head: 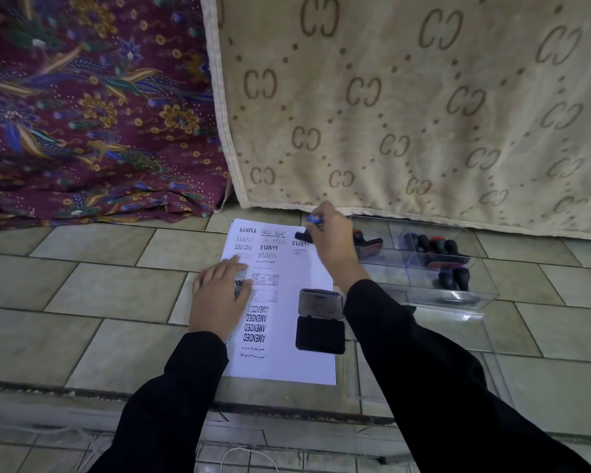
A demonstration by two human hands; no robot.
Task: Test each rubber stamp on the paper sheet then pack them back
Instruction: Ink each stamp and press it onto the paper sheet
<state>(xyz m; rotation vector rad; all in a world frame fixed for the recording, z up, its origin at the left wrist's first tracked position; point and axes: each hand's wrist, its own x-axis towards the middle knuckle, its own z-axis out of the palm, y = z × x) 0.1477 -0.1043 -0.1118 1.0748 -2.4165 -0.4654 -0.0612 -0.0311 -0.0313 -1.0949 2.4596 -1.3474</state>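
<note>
A white paper sheet lies on the tiled floor, covered with several black stamp prints. My left hand rests flat on its left side, fingers spread. My right hand grips a blue-handled rubber stamp at the sheet's top right corner, its base on or just above the paper. An open black ink pad sits on the sheet's right edge. A clear plastic box to the right holds several black stamps. One more stamp lies just left of the box.
A beige patterned blanket hangs behind the sheet and box. A purple floral cloth is at the back left. The clear box lid lies by the box. A floor ledge runs across near me.
</note>
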